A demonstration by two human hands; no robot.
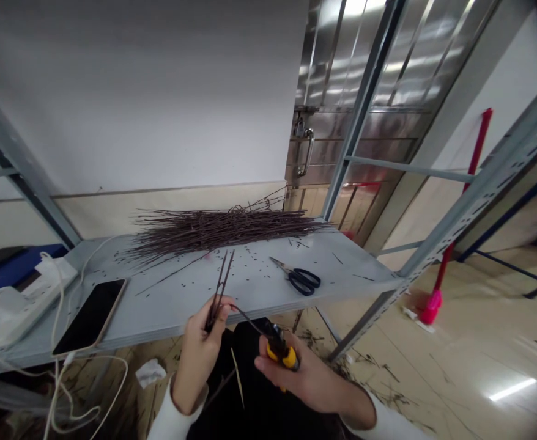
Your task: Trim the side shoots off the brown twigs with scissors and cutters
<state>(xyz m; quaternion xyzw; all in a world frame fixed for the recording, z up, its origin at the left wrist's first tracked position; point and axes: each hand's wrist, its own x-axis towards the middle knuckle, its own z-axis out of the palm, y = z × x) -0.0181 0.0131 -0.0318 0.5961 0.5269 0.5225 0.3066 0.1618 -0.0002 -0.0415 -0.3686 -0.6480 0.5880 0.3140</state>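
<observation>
My left hand [208, 327] is closed around a few thin dark brown twigs [222, 278], which stick up past the fingers over the shelf's front edge. One strand bends from that hand across to the right. In my right hand [303, 376] is a pair of pliers [277, 345] with black jaws and yellow-and-black handles; the jaws meet the end of that strand. Whether they grip or cut it I cannot tell. A large bundle of similar dark twigs [232, 227] lies along the back of the shelf. Scissors [299, 278] with black handles rest to its front right.
The grey metal shelf [250, 287] carries scattered dark bits. At its left lie a phone [89, 315] on a cable and a white power strip [25, 305]. Shelf posts [364, 98] rise on the right, with a red-handled tool [461, 214] beyond. Twig scraps litter the floor.
</observation>
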